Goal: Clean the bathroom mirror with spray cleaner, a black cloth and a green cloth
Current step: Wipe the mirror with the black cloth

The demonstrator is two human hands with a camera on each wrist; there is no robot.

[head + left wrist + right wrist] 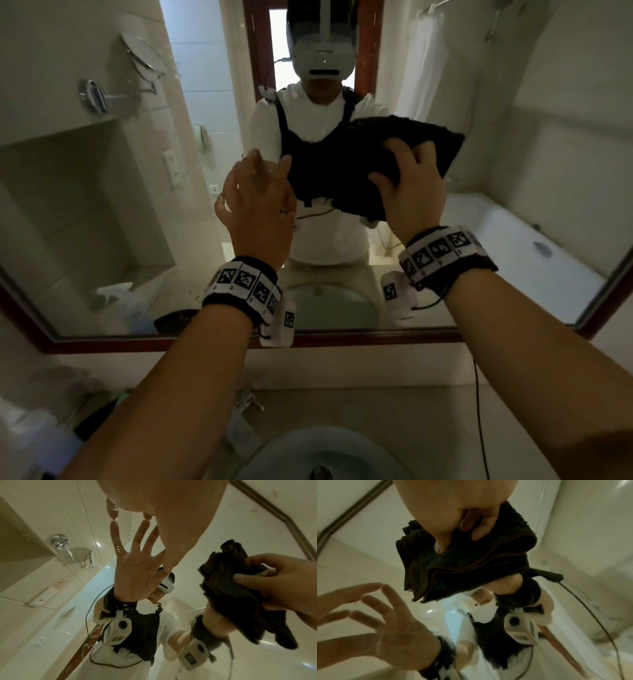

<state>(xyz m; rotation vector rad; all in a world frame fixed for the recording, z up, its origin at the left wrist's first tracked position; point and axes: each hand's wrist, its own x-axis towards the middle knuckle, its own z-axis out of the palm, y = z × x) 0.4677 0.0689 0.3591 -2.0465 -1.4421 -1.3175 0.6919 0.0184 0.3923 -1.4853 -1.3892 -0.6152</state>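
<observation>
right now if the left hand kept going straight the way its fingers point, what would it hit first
Most likely the mirror glass itself. The left hand is open and empty, and in the left wrist view its fingertips nearly meet their own reflection. The black cloth lies off to its right, held by the right hand.

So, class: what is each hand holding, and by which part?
The right hand grips the folded black cloth by its lower right part; the left hand holds nothing.

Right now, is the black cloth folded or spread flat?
Folded. The right wrist view shows the black cloth as several stacked layers with parallel edges, gripped by the right hand at the mirror.
</observation>
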